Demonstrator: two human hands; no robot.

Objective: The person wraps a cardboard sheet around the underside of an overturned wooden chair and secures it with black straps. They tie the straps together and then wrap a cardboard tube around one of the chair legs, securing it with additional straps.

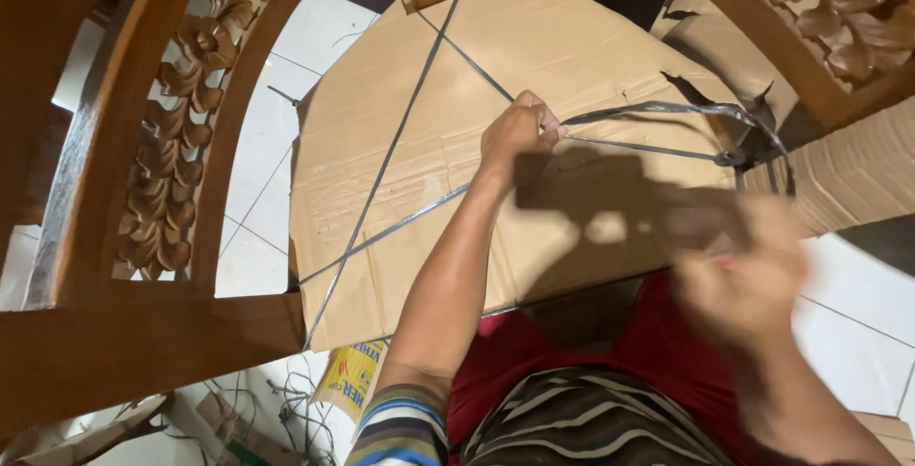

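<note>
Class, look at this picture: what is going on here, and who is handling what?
A person works over a cardboard-wrapped piece bound with grey plastic strapping, set between carved wooden furniture parts. The left hand pinches the strapping where several bands meet and pulls it up off the cardboard. The right hand is blurred, raised nearer the camera; whether it holds anything cannot be told. The cardboard is torn near the far right side.

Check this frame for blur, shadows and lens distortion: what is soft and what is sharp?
Head view: the right hand is smeared by motion blur; the left hand, pinching the grey strap, is fairly sharp. A hard dark shadow falls on the cardboard. The carved wooden frame bows at the edges from the wide lens.
</note>
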